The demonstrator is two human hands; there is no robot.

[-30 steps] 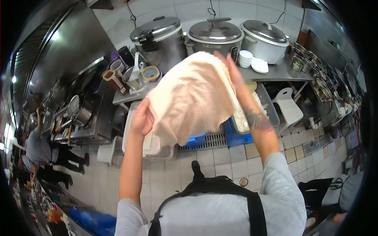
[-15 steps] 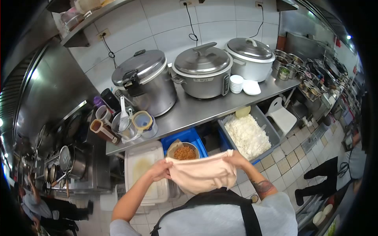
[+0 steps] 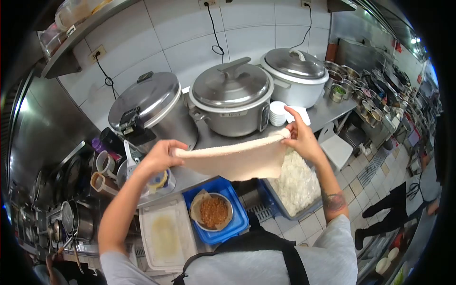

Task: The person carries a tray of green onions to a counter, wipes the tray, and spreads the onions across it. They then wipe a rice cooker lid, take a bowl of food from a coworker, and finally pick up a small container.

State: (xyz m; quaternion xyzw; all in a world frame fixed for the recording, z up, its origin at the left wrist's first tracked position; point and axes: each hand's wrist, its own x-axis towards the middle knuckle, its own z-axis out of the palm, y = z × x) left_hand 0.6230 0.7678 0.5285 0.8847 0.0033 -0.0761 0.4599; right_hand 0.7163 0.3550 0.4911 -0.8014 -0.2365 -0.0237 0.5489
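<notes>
A pale peach cloth [image 3: 232, 159] is stretched between my two hands, its thick folded upper edge taut and its lower part hanging. My left hand [image 3: 164, 156] pinches the left end of that edge. At the other end, my right hand [image 3: 301, 137] grips the corner between thumb and fingers. Just behind the cloth stands a grey rice cooker [image 3: 231, 102] with a steel lid. Beneath it, a bowl of reddish-brown crumbly food [image 3: 213, 212] sits in a blue bin [image 3: 237, 228]. A grey tub holds white rice [image 3: 297, 187] below my right hand.
A taller steel cooker [image 3: 147, 109] and a white cooker [image 3: 297, 78] share the steel counter [image 3: 209, 135]. Stacked white dishes [image 3: 278, 114] stand between cookers. A lidded plastic container [image 3: 166, 232] lies low at left, a white chair [image 3: 335, 145] at right. Another person [image 3: 399, 194] stands far right.
Both hands have risen and reached forward with the cloth, from over the food bowl to in front of the middle cooker. The cloth is now stretched wider, and the view has shifted.
</notes>
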